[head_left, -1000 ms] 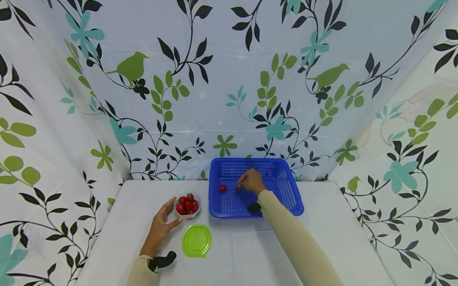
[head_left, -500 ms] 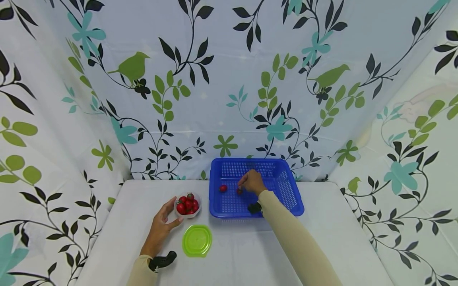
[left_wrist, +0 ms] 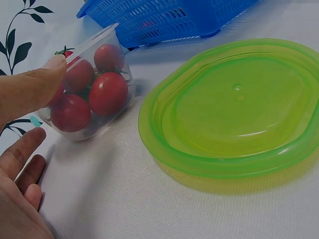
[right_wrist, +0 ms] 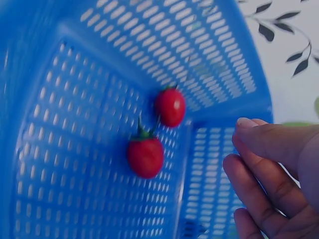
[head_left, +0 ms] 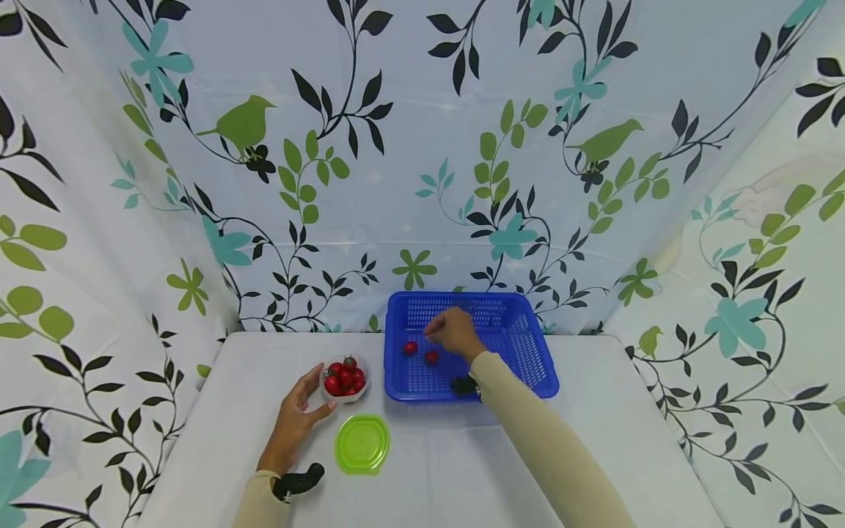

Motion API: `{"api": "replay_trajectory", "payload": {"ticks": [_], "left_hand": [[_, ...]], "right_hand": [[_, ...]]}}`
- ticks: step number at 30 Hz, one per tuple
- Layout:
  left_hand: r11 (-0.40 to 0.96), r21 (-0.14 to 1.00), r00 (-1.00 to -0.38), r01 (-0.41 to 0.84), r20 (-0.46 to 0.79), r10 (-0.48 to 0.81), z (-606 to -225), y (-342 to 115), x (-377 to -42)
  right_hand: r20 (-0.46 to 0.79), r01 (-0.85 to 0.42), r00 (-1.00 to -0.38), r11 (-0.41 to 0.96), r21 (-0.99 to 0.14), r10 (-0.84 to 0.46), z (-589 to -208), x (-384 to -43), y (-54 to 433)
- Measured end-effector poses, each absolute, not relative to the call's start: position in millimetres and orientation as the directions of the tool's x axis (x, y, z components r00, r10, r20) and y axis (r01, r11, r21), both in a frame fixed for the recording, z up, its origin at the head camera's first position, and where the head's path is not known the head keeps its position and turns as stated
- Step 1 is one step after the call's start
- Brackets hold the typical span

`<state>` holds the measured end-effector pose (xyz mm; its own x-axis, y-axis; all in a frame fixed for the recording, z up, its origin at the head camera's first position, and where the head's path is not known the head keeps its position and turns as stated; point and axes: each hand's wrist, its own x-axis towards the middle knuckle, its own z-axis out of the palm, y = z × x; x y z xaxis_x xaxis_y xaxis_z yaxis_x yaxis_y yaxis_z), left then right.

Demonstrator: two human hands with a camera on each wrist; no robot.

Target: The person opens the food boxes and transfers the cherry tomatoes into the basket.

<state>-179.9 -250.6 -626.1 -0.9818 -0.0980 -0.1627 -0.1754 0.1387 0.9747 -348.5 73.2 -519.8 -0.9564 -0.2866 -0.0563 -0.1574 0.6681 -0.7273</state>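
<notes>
My left hand [head_left: 295, 419] cups the near left side of a clear plastic container [head_left: 357, 396] full of cherry tomatoes [left_wrist: 108, 93]. Its thumb lies against the rim in the left wrist view; the lower fingers sit off the wall. Over the blue basket [head_left: 551, 381] hovers my right hand [right_wrist: 273, 191], thumb and fingers loosely bent, holding nothing. Two cherry tomatoes rest on the basket floor: one [right_wrist: 145, 157] with its green stalk showing, the other [right_wrist: 170, 107] close to the basket wall.
A green lid [head_left: 362, 444] lies on the white table [head_left: 436, 469], in front of the container. The basket stands to the container's right, near the back edge. A patterned curtain [head_left: 422, 183] hangs behind and at both sides.
My right hand has let go of a cherry tomato on the basket floor and risen slightly up and left. My left hand and the container have stayed put.
</notes>
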Motion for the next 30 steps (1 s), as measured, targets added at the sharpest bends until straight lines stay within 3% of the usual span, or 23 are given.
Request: {"api": "replay_trajectory", "payload": {"ticks": [13,30], "left_hand": [[0.143,0.975,-0.983,-0.168,-0.156,-0.094,-626,-252,-179],[0.131,0.972,-0.978,-0.193,-0.180,-0.105,-628,-250,-182]], "right_hand": [[-0.007,-0.234,-0.931,0.608,-0.759,-0.366,-502,-326,29],[-0.009,-0.316,-0.892,0.640,-0.701,-0.451,-502,-290,-22]]}}
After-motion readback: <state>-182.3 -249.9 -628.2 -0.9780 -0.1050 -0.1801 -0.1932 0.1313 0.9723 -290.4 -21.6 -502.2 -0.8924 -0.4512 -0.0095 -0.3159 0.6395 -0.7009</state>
